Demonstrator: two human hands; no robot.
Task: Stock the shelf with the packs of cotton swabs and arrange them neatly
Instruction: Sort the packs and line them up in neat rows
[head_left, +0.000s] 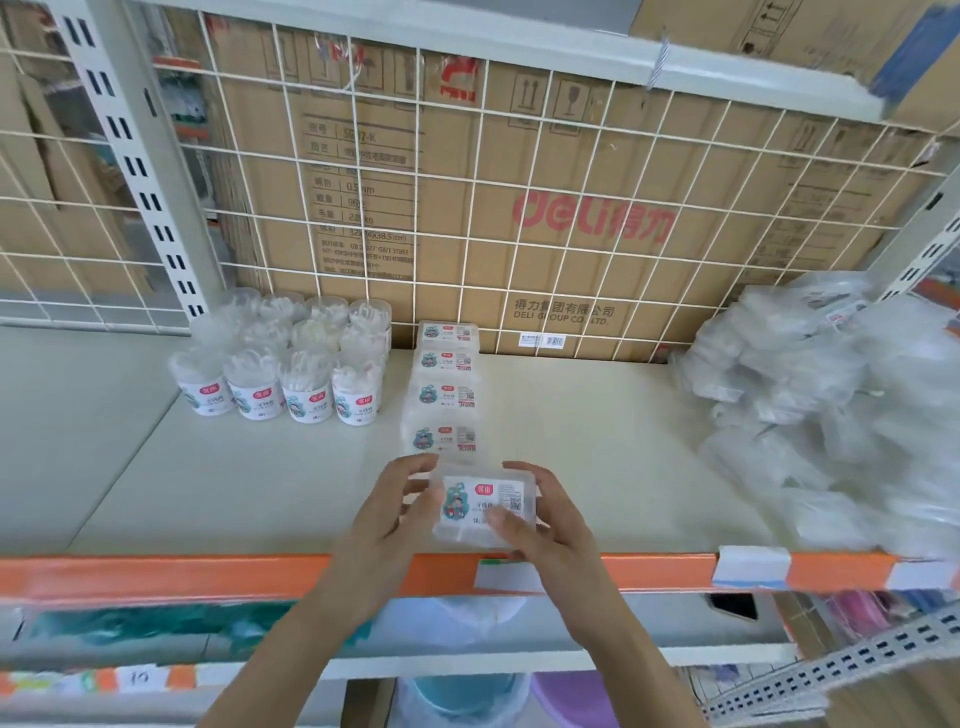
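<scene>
The left hand (395, 514) and right hand (545, 525) are gripping the pack (470, 501) from its 2 sides, fingers curled.

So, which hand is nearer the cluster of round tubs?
Left. The left hand sits right of the round tubs, nearer the shelf front; the right hand is farther right.

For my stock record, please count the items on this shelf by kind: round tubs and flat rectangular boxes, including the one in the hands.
Round tubs: 12, in three rows of four, back ones blurred
Rectangular boxes lying in a row: 4
Held box, between left hand and right hand: 1
Total: 17
</scene>
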